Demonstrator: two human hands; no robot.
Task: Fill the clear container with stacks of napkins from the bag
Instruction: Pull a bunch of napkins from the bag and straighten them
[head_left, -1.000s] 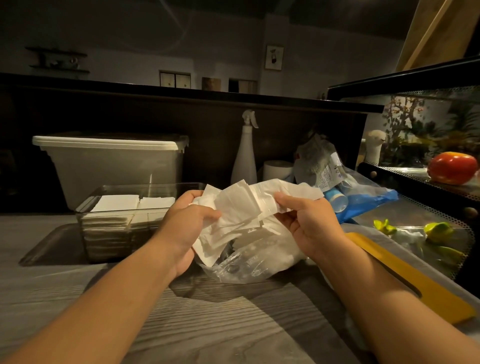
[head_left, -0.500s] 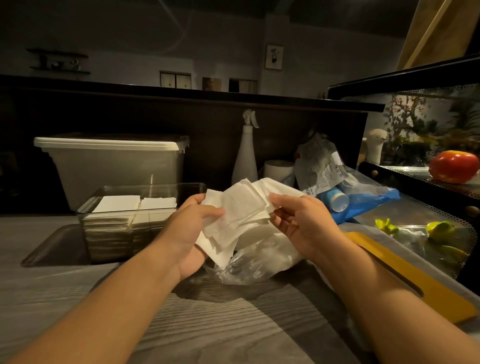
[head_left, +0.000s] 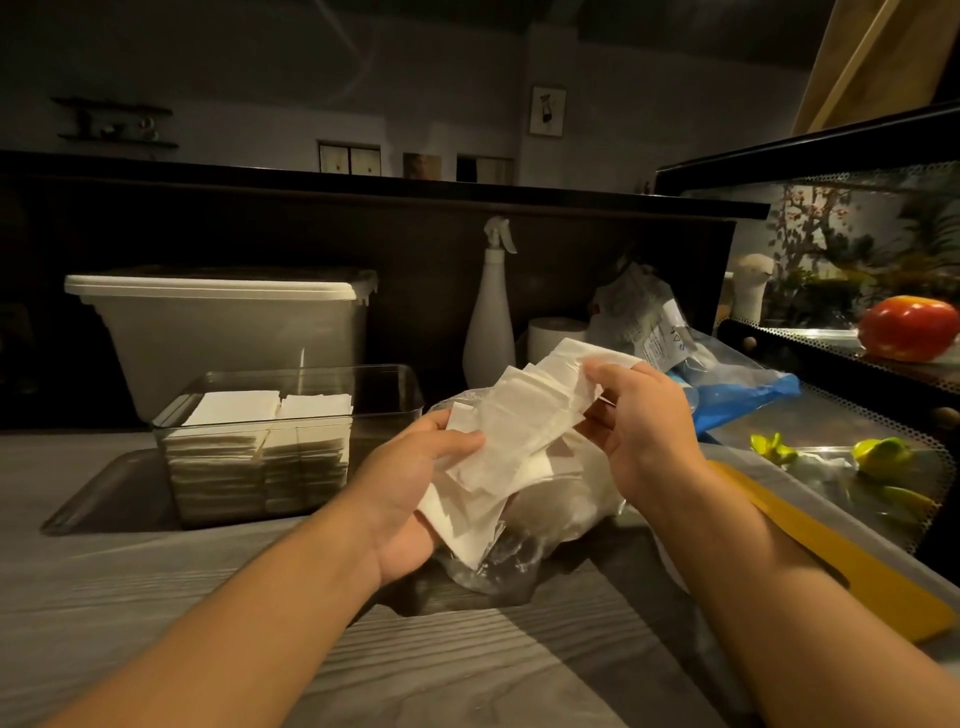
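Note:
A fanned bunch of white napkins (head_left: 519, 431) is held in the air above a crumpled clear plastic bag (head_left: 545, 530) on the counter. My left hand (head_left: 415, 493) grips the bunch's lower end, thumb on top. Pinching its upper end is my right hand (head_left: 639, 421). Left of the hands stands the clear container (head_left: 384, 395) with two stacks of napkins (head_left: 270, 415) filling its left part; its right part shows no napkins.
A large lidded white bin (head_left: 228, 332) stands behind the container. A white spray bottle (head_left: 491, 322), a paper roll (head_left: 556, 338) and blue-and-clear bags (head_left: 727, 384) sit at the back. On the right are a yellow board (head_left: 831, 561) and a display case with a tomato (head_left: 909, 327).
The napkin bunch has been drawn into a tighter, more slanted fan; my left hand has dropped lower along it and my right hand has shifted slightly up and right.

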